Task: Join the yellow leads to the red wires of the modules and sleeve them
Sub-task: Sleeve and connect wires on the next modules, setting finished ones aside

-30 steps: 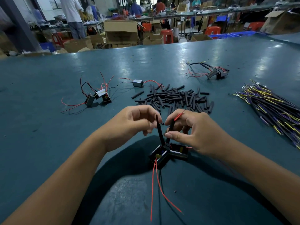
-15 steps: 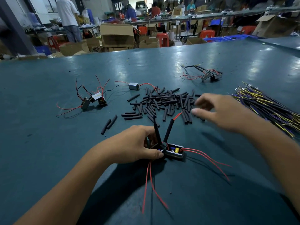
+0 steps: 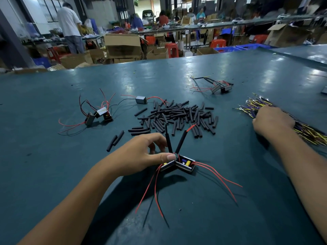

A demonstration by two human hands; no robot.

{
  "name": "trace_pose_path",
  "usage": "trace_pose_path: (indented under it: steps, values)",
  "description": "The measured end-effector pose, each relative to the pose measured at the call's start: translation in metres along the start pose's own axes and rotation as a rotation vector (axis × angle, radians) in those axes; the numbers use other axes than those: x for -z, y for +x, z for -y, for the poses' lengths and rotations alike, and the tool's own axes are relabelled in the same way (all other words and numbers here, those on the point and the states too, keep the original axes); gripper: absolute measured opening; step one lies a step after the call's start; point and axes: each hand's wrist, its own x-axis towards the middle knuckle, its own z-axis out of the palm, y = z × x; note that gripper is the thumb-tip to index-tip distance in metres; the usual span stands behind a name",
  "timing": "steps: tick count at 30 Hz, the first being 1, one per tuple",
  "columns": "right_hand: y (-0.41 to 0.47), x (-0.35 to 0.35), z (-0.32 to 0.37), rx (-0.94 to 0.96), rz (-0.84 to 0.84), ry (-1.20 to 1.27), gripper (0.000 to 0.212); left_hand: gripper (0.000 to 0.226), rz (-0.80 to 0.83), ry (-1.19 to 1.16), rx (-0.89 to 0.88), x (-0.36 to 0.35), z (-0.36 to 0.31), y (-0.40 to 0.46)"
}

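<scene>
Two small black modules (image 3: 178, 164) lie side by side in front of me on the teal table, red wires trailing toward me. Two of their wires stand up inside black sleeves (image 3: 180, 143), one showing a red tip. My left hand (image 3: 141, 156) holds the left module, thumb pressed on its top edge. My right hand (image 3: 272, 121) is far out to the right, resting on the bundle of yellow and purple leads (image 3: 251, 105), its fingers hidden from me behind the knuckles.
A heap of loose black sleeves (image 3: 178, 115) lies behind the modules, two strays (image 3: 115, 142) to the left. More modules with red wires sit at left (image 3: 99, 115), centre-back (image 3: 141, 99) and back right (image 3: 221, 88). Boxes, stools and people stand beyond the table's far edge.
My right hand let go of the sleeved wire, crossed over the sleeve heap and reached the lead bundle at the right. My left hand lowered the modules onto the table and stays on them.
</scene>
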Motion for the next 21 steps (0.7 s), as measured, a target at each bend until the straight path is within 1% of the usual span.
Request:
trace_pose_path:
  steps: [2, 3, 4, 6, 7, 9, 10, 11, 13, 15, 18, 21]
  values:
    - [0.000, 0.001, 0.001, 0.040, -0.034, 0.056, 0.030, 0.041, -0.039, 0.017, -0.005, 0.006, 0.000, -0.001]
    - [0.000, 0.005, 0.003, 0.092, -0.066, 0.117, 0.028, 0.039, -0.068, 0.012, -0.009, 0.009, 0.000, -0.001]
    - [-0.001, 0.008, 0.006, 0.162, -0.102, 0.207, 0.026, 0.037, -0.115, -0.010, -0.013, 0.011, 0.000, -0.001]
    - [-0.008, 0.018, 0.015, 0.301, -0.144, 0.457, 0.027, 0.035, -0.269, -0.092, -0.017, 0.016, 0.000, -0.001]
    - [-0.016, 0.023, 0.021, 0.342, -0.112, 0.638, 0.027, 0.034, -0.359, -0.141, -0.012, 0.017, 0.000, -0.001]
    - [-0.038, 0.031, 0.035, 0.376, 0.085, 1.087, 0.026, 0.029, -0.495, -0.214, -0.014, 0.017, 0.000, -0.002]
    - [-0.050, 0.033, 0.042, 0.387, 0.196, 1.273, 0.027, 0.024, -0.529, -0.238, -0.032, 0.016, 0.000, -0.003]
    - [-0.061, 0.034, 0.047, 0.404, 0.286, 1.396, 0.027, 0.019, -0.548, -0.254, -0.054, 0.014, -0.001, -0.003]
    - [-0.079, 0.035, 0.056, 0.441, 0.396, 1.516, 0.026, 0.013, -0.575, -0.263, -0.090, 0.012, -0.003, -0.004]
    - [-0.093, 0.035, 0.062, 0.463, 0.466, 1.599, 0.024, 0.012, -0.600, -0.251, -0.108, 0.010, -0.004, -0.003]
    - [-0.106, 0.034, 0.067, 0.473, 0.515, 1.660, 0.024, 0.014, -0.637, -0.254, -0.117, 0.009, -0.005, -0.004]
    - [-0.111, 0.033, 0.069, 0.503, 0.504, 1.685, 0.026, 0.015, -0.671, -0.265, -0.157, 0.003, -0.012, -0.003]
